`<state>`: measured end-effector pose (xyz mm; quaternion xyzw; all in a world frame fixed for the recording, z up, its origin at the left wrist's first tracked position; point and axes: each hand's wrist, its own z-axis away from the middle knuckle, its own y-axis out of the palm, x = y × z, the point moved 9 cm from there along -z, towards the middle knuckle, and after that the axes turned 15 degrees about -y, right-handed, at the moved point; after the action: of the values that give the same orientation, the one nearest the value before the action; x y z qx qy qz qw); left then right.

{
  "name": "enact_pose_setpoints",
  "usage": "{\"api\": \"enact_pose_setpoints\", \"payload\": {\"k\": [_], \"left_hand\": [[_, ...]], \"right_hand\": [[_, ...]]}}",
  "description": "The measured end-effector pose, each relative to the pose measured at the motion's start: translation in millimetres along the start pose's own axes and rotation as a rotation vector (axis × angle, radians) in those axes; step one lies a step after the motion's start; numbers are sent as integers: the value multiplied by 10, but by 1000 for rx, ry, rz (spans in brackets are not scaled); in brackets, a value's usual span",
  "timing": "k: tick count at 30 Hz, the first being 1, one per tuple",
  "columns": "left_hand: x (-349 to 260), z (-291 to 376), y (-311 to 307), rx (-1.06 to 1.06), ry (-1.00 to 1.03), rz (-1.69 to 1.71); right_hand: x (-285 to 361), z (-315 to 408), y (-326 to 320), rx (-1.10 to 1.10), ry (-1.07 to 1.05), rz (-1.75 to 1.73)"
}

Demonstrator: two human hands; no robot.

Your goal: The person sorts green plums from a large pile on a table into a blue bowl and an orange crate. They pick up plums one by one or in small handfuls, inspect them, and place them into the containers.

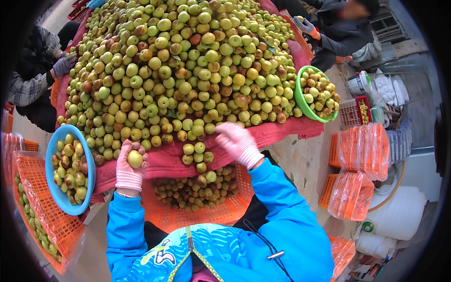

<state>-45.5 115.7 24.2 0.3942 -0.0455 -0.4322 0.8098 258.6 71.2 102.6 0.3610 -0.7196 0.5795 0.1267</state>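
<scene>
A large heap of green and brown-blotched jujubes (pixel 169 81) covers a red cloth (pixel 278 132) in front of me. My left hand (pixel 131 165), in a pink-and-white striped glove, holds one yellow-green jujube (pixel 135 159) at the cloth's near edge. My right hand (pixel 238 142), gloved alike and blurred by motion, hovers by the front of the heap with its fingers apart and no fruit visible in it. A few jujubes (pixel 197 153) lie on the cloth between my hands. Below the cloth's edge, an orange plastic crate (pixel 197 220) between my legs contains many jujubes.
A blue plastic basket (pixel 92 172) of brown-blotched jujubes stands at left, a green one (pixel 302 95) at right. Gloved co-workers' hands (pixel 64 64) (pixel 307 27) are at both sides of the heap. Plastic-wrapped orange crates (pixel 364 149) stand at right; another crate (pixel 49 197) with fruit is at left.
</scene>
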Motion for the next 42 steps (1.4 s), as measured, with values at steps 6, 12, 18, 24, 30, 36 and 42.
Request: {"api": "enact_pose_setpoints", "payload": {"k": [6, 12, 18, 24, 30, 36, 42], "left_hand": [[171, -188, 268, 99, -144, -118], [234, -286, 320, 106, -134, -211], [287, -233, 309, 108, -153, -225], [303, -137, 427, 155, -148, -262], [292, -136, 412, 173, -126, -223], [299, -120, 503, 130, -134, -264], [291, -136, 556, 132, -118, -261]], "right_hand": [[-799, -120, -500, -139, 230, 513], [-1085, -308, -307, 67, 236, 609], [-1545, -99, -88, -450, 513, -1381], [-1257, -193, -14, -672, 603, -1727], [-1410, -309, -607, -539, 328, 157], [-1251, -863, -380, -87, 396, 686], [-1426, -657, -235, -88, 461, 208]]}}
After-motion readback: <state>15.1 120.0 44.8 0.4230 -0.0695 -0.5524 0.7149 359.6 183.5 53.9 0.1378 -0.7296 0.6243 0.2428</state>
